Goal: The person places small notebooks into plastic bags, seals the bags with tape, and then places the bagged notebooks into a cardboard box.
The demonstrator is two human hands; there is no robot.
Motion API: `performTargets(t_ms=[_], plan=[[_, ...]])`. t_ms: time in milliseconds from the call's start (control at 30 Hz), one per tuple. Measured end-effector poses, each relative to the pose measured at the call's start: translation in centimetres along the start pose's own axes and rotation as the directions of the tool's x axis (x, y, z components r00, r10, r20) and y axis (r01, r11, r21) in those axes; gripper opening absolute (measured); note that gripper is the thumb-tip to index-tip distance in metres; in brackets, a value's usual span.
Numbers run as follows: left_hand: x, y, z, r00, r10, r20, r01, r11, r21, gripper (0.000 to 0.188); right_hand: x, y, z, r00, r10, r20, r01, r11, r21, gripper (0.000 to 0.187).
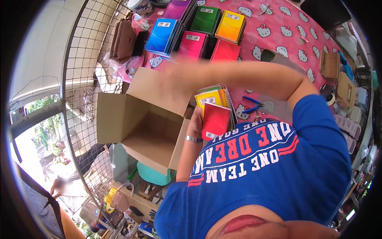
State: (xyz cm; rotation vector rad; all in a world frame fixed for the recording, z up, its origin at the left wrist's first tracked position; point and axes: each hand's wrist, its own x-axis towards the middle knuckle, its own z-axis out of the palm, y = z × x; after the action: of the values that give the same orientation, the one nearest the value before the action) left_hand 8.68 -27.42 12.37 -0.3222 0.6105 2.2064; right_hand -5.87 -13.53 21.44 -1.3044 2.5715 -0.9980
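My left hand [195, 119], a metal watch on its wrist, holds a small stack of spiral notebooks against my chest. A red notebook [216, 121] lies on top, with a yellow notebook [209, 97] and a green one partly showing behind it. My right arm reaches across to the left, above the held notebooks. Motion smears my right hand [175, 79], which is over a flap of the cardboard box [149, 153]; its fingers cannot be made out. The box has its flaps spread, and bare cardboard shows inside.
Stacks of blue [162, 34], green [205, 20], yellow [230, 26] and pink notebooks [192, 44] stand on the pink patterned tablecloth [274, 32]. Blue-handled pliers [253, 105] lie near my chest. A brown bag [122, 40] sits by the wire grille [81, 79]. A teal stool [153, 173] is below the box.
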Motion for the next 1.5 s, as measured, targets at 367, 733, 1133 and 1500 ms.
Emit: performTargets(t_ms=[367, 733, 1133, 1500], plan=[[2.0, 3.3, -0.6, 0.887, 0.295, -0.355, -0.216, 0.945, 0.244, 0.042, -3.7, 7.8, -6.7, 0.691, 0.565, -0.451, -0.541, 0.818, 0.196, 0.028], [3.4, 3.4, 0.6, 0.852, 0.411, -0.325, -0.361, 0.910, 0.203, 0.041, -4.2, 14.2, -3.5, 0.274, 0.902, -0.333, -0.704, 0.424, 0.570, 0.033], [1.9, 3.7, 0.7, 0.891, 0.444, -0.100, -0.454, 0.880, -0.141, 0.088, 1.1, 4.2, -3.4, 0.879, 0.475, -0.044, -0.460, 0.868, 0.189, 0.036], [1.1, 2.0, 1.1, 0.906, 0.355, -0.231, -0.335, 0.934, 0.123, 0.059, -1.2, 7.0, -4.8, 0.876, -0.433, -0.215, 0.229, 0.763, -0.605, 0.021]])
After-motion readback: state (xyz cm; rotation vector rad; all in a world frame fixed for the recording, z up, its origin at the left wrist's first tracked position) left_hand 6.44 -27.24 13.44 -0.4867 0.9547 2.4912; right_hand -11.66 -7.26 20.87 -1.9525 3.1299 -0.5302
